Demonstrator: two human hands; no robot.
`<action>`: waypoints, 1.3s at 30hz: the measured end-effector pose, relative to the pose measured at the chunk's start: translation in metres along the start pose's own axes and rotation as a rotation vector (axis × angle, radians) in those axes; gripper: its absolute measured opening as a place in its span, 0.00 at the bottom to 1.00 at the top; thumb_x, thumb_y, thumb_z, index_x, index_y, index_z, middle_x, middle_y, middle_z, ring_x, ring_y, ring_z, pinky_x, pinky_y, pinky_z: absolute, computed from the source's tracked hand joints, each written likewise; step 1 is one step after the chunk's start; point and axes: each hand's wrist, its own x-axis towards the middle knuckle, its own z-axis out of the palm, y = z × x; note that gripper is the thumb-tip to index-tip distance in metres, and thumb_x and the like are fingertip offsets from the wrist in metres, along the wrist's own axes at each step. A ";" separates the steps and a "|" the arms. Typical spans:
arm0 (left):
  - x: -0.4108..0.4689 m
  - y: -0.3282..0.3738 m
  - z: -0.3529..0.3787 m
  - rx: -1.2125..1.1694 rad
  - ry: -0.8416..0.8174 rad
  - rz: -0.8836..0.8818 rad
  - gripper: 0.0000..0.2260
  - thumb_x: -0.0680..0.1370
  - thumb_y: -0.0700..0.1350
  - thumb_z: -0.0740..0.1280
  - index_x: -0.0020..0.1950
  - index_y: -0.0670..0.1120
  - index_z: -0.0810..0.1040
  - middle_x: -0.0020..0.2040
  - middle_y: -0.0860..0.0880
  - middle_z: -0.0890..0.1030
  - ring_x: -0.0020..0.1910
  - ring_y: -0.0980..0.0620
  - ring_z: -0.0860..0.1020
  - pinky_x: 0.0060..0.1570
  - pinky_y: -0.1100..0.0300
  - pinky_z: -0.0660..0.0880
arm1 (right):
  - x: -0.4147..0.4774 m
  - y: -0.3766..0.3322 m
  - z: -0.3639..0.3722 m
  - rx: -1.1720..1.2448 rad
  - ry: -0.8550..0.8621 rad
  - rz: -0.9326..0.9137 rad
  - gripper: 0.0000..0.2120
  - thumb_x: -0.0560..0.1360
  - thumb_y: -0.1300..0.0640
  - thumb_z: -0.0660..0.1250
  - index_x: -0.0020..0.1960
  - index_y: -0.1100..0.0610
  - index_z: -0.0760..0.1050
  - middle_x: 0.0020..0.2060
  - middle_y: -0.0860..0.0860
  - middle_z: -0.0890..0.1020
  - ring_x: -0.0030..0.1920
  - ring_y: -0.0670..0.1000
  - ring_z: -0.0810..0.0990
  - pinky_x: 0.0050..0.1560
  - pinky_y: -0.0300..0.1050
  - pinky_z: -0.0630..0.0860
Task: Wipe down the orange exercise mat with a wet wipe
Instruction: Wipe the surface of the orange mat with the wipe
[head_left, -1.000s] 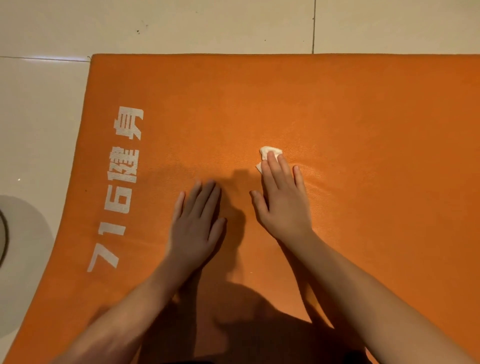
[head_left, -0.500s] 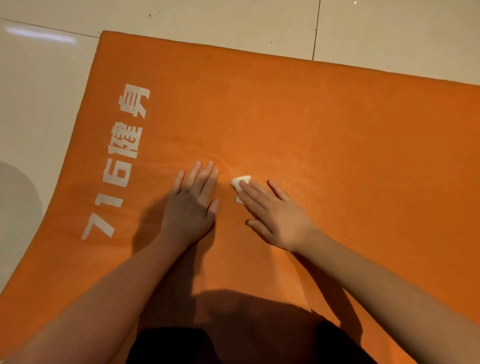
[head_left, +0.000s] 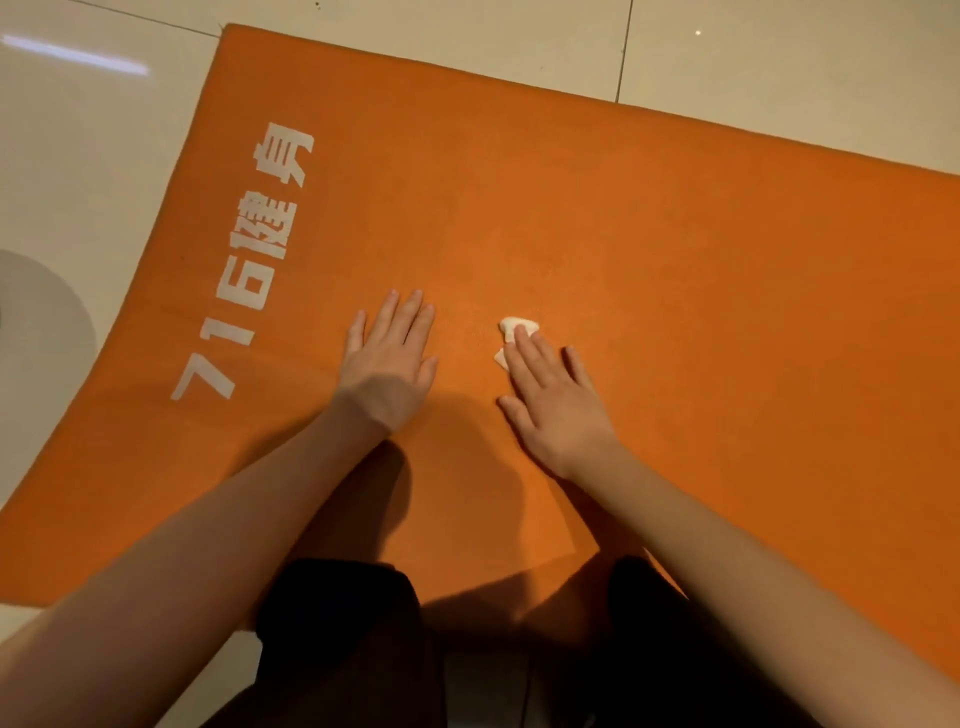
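Observation:
The orange exercise mat (head_left: 649, 249) lies flat on a tiled floor and fills most of the view, with white printed lettering (head_left: 249, 270) along its left end. A small crumpled white wet wipe (head_left: 514, 330) sits on the mat near the middle. My right hand (head_left: 556, 400) presses it down with straight fingers, and only the wipe's far end shows past the fingertips. My left hand (head_left: 389, 364) lies flat on the mat a short way to the left of the wipe, palm down, holding nothing.
Pale glossy floor tiles (head_left: 78, 156) border the mat at the left and back. My dark-clothed knees (head_left: 353, 649) rest at the mat's near edge. A grey round shadow (head_left: 36, 332) lies on the floor at the far left.
My right hand slid the wipe left toward my left hand, then back to the right, so a gap has opened between the hands. The view tilted and my knees came into sight.

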 end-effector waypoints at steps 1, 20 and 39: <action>-0.008 0.001 -0.003 -0.013 -0.046 0.004 0.28 0.84 0.53 0.53 0.81 0.49 0.47 0.81 0.52 0.44 0.79 0.51 0.40 0.75 0.48 0.39 | -0.006 -0.009 0.000 0.033 -0.022 0.010 0.30 0.83 0.41 0.40 0.80 0.53 0.38 0.78 0.48 0.37 0.78 0.48 0.36 0.76 0.50 0.33; -0.094 -0.021 0.000 0.002 -0.086 0.032 0.26 0.84 0.58 0.48 0.81 0.53 0.50 0.81 0.55 0.46 0.79 0.55 0.42 0.76 0.49 0.39 | -0.071 -0.038 -0.001 0.047 -0.263 -0.245 0.30 0.82 0.40 0.40 0.80 0.50 0.41 0.78 0.44 0.39 0.78 0.44 0.39 0.74 0.46 0.32; -0.154 -0.035 -0.014 -0.028 -0.195 -0.033 0.25 0.84 0.57 0.47 0.81 0.54 0.48 0.81 0.55 0.44 0.79 0.53 0.40 0.75 0.48 0.36 | -0.123 -0.065 -0.015 0.123 -0.524 -0.466 0.28 0.85 0.48 0.47 0.79 0.48 0.36 0.76 0.42 0.34 0.76 0.41 0.34 0.73 0.42 0.30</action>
